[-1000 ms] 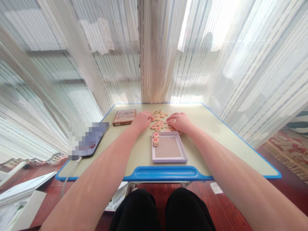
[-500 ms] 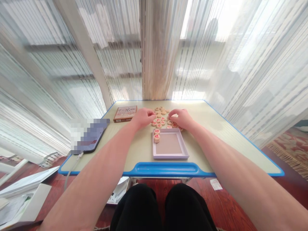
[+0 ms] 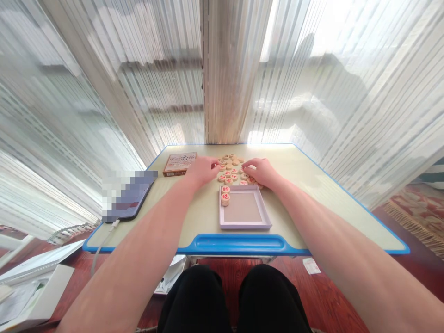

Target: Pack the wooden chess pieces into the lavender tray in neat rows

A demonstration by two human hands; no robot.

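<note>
Round wooden Chinese chess pieces lie in a loose cluster in the middle of the table, some with red characters up. My left hand is at the cluster's left side, fingers bent and slightly apart beside a red-marked piece. My right hand reaches over the right side; its thumb and forefinger are apart, their tips by a piece, and the palm hides part of the cluster. Nearer me sits a shallow pale tray with a piece and a small stack along its left wall.
A printed cardboard box lies at the back left of the table. Closer on the left is a phone with a white cable. A blue raised ledge borders the front; curtains hang behind.
My left hand has drawn slightly left, uncovering a red-marked piece. My right hand stays over the right side of the cluster. The tray's pieces look the same.
</note>
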